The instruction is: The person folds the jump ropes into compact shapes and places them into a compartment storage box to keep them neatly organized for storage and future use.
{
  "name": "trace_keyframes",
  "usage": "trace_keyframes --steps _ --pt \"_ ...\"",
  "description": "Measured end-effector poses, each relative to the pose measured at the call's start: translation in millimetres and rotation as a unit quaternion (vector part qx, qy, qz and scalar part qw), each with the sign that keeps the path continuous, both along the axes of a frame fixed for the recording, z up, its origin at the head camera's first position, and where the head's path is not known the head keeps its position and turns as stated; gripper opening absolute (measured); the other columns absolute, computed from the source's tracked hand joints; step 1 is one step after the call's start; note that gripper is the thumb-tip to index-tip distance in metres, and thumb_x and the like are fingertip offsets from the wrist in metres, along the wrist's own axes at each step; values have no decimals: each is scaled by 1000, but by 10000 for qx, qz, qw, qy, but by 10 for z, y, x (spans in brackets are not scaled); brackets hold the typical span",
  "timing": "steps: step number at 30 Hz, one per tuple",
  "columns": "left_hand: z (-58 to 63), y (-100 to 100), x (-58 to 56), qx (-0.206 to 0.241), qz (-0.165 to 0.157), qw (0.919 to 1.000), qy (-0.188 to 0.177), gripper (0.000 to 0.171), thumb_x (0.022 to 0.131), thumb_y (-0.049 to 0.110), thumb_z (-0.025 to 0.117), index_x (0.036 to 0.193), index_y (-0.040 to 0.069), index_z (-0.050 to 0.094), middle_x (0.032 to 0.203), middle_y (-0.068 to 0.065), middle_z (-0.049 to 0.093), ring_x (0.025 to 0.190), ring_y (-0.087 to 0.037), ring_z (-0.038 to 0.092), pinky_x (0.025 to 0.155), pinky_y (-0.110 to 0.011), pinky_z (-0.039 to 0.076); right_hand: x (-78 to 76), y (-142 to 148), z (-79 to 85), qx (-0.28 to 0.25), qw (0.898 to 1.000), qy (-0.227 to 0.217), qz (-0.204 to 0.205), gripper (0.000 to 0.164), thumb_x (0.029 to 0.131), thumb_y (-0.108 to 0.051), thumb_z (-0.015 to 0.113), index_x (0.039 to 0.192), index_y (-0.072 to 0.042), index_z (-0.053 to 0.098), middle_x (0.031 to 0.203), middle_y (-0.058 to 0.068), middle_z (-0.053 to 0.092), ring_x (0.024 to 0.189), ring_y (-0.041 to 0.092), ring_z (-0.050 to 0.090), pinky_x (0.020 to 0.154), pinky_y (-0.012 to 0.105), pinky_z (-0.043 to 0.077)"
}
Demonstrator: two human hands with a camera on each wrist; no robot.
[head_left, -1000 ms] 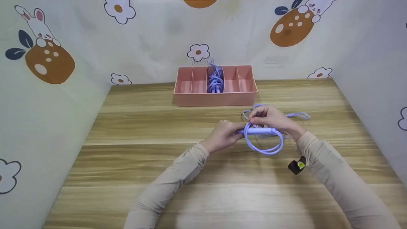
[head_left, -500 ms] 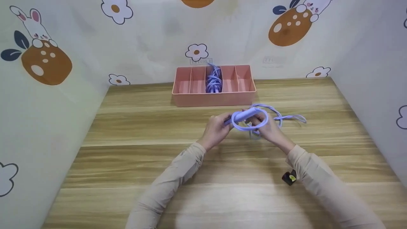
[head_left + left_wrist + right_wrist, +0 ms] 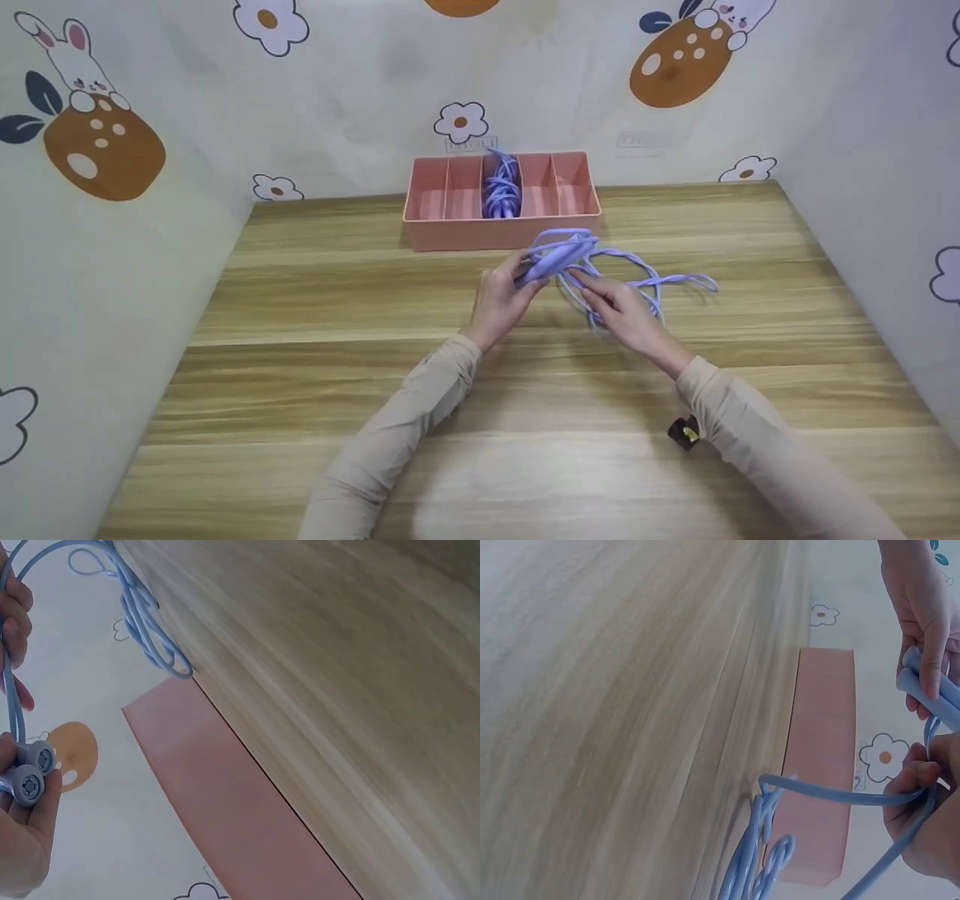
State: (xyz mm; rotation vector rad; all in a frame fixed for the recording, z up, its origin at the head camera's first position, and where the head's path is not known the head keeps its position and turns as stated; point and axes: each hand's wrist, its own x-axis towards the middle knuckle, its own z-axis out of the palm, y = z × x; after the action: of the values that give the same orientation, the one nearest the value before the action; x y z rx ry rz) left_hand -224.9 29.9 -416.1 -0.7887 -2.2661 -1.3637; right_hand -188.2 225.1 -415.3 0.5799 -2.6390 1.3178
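My left hand point(image 3: 501, 300) grips the two lavender handles point(image 3: 556, 259) of a jump rope side by side, above the table. Both round handle ends point(image 3: 30, 786) show in the left wrist view. My right hand point(image 3: 631, 316) pinches the jump rope's cord point(image 3: 832, 795) just to the right of the handles. Some cord loops over the handles, and more hangs below the right hand toward the table, ending in a loop point(image 3: 701, 281) on the right. Another jump rope point(image 3: 503, 187), wound into a bundle, stands in the middle compartment of a pink divided box point(image 3: 501, 235).
The pink box stands at the back of the wooden table point(image 3: 337, 390), against a patterned wall point(image 3: 360, 97), just beyond the hands. Side walls rise left and right. A small black object point(image 3: 682, 433) with a yellow-green patch shows beside the right sleeve.
Both hands have moved left, and the handles now tilt up to the right. The right hand went under the handles and came back out to the right, drawing cord around them.
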Motion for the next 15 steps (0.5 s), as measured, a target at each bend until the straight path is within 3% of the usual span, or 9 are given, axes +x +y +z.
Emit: trace_keyframes --steps 7,9,11,12,15 --pt "-34 2 12 299 -303 9991 -1 31 75 5 72 101 -3 57 95 -19 67 92 -22 64 81 -23 51 12 85 -49 588 9981 145 64 34 93 -11 50 127 -11 53 61 -5 41 51 8 39 49 25 35" --pt "-38 4 19 468 -415 9979 -138 31 75 4 71 101 -4 56 95 -20 66 93 -23 64 81 -24 51 28 93 -57 641 9979 81 71 35 93 -12 49 128 -11 52 63 -2 45 52 10 39 51 26 36" --pt "-40 8 19 653 -416 9966 -292 32 75 2 71 102 -5 56 95 -21 66 93 -24 64 81 -25 51 42 97 -69 624 9980 24 65 36 93 -10 49 129 -9 50 74 4 58 60 10 45 57 27 40" --pt "-38 9 17 748 -362 9959 -367 32 75 2 71 102 -5 56 96 -21 66 93 -24 64 81 -26 51 52 97 -71 560 9984 -36 63 37 93 -10 49 130 -7 49 83 7 62 64 11 47 61 27 42" --pt "-29 13 -4 1065 -155 9923 -607 32 74 0 71 102 -6 56 97 -22 66 93 -25 64 81 -26 51 92 97 -63 184 9994 -274 31 37 93 -7 47 130 -1 46 89 14 62 66 10 48 60 24 42"
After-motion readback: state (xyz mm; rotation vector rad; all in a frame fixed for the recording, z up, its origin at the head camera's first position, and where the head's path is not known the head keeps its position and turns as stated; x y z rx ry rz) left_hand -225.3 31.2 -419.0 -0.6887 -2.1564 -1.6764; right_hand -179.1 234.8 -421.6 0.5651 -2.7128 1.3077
